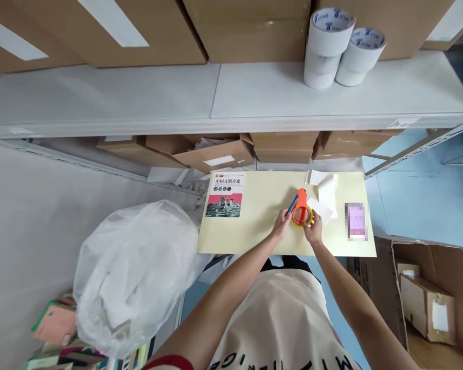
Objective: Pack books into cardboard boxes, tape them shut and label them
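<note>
An orange tape dispenser [301, 198] with a yellow-rimmed roll of tape is held over the pale yellow tabletop [262, 236]. My right hand [313, 229] is closed on its near right side. Closed around a slim blue pen-like object [293, 202], my left hand [281, 224] is close against the dispenser's left side; whether it also grips the dispenser I cannot tell. White sheets of paper [326, 198] lie just beyond my right hand. To the left, a book with a pink and white cover [224, 198] lies flat.
A phone-like pink item [356, 221], blurred, lies at the table's right. White tape rolls [327, 46] stand stacked on the shelf [158, 97] ahead, before cardboard boxes [250, 31]. A large plastic bag [135, 272] bulges at left; an open carton [381, 288] stands at right.
</note>
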`<action>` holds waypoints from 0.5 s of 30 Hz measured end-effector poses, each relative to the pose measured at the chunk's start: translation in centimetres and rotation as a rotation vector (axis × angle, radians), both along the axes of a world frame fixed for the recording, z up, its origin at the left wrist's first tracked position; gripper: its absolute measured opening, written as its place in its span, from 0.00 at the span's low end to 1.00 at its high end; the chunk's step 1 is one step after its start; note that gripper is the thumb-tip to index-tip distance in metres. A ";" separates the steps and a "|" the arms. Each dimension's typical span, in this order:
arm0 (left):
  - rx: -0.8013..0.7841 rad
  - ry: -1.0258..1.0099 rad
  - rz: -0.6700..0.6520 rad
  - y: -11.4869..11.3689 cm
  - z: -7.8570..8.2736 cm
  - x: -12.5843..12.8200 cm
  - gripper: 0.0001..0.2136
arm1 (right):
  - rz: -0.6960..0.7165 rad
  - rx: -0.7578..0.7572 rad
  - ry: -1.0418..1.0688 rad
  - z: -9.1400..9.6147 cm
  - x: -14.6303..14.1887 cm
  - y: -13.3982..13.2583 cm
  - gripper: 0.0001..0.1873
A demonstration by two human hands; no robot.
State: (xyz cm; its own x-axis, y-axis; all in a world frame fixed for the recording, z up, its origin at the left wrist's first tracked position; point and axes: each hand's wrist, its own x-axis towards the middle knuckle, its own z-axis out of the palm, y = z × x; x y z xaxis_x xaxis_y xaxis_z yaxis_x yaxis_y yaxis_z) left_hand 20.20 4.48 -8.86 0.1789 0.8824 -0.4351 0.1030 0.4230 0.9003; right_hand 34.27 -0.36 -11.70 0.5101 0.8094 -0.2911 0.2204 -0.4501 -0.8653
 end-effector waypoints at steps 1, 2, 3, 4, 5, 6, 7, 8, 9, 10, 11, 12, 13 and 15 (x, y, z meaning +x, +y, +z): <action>-0.028 -0.001 0.003 0.1 -0.5 0.1 0.26 | 0.001 -0.014 0.005 -0.4 0.2 0.2 0.37; -0.057 -0.007 0.005 0.1 -0.9 0.2 0.25 | 0.005 -0.024 0.013 -0.6 0.3 0.3 0.37; -0.084 -0.016 0.006 0.1 -1.1 0.3 0.24 | 0.011 -0.033 0.020 -0.8 0.5 0.3 0.38; -0.104 -0.024 0.007 0.1 -1.3 0.5 0.24 | 0.019 -0.042 0.025 -1.0 0.7 0.4 0.38; -0.119 -0.033 0.008 0.1 -1.4 0.6 0.23 | 0.026 -0.052 0.025 -1.1 0.9 0.4 0.39; -0.131 -0.042 0.008 0.0 -1.4 0.7 0.22 | 0.032 -0.062 0.020 -1.2 1.2 0.3 0.40; -0.140 -0.051 0.007 0.0 -1.3 0.8 0.22 | 0.035 -0.072 0.012 -1.3 1.4 0.3 0.40; -0.148 -0.060 0.006 -0.1 -1.2 0.9 0.21 | 0.036 -0.080 0.001 -1.3 1.6 0.3 0.41; -0.155 -0.068 0.003 -0.1 -1.1 1.0 0.21 | 0.035 -0.086 -0.008 -1.3 1.9 0.3 0.41; -0.160 -0.074 0.001 0.0 -1.0 1.1 0.21 | 0.034 -0.090 -0.014 -1.3 2.1 0.3 0.42; -0.166 -0.079 -0.001 0.0 -0.9 1.1 0.21 | 0.036 -0.093 -0.016 -1.3 2.2 0.4 0.42; -0.170 -0.082 -0.001 0.0 -0.9 1.1 0.21 | 0.040 -0.095 -0.018 -1.3 2.3 0.4 0.43; -0.175 -0.083 0.000 0.0 -0.8 1.1 0.21 | 0.048 -0.098 -0.021 -1.3 2.4 0.5 0.44; -0.180 -0.085 0.001 -0.1 -1.0 0.9 0.22 | 0.068 -0.108 -0.030 -1.3 2.5 0.4 0.45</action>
State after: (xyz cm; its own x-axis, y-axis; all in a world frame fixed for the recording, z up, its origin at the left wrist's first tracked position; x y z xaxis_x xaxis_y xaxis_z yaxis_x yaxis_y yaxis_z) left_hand 21.10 4.43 -9.83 0.2205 0.7917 -0.5697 0.0297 0.5783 0.8153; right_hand 36.73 0.01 -12.95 0.4651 0.8072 -0.3636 0.2785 -0.5233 -0.8054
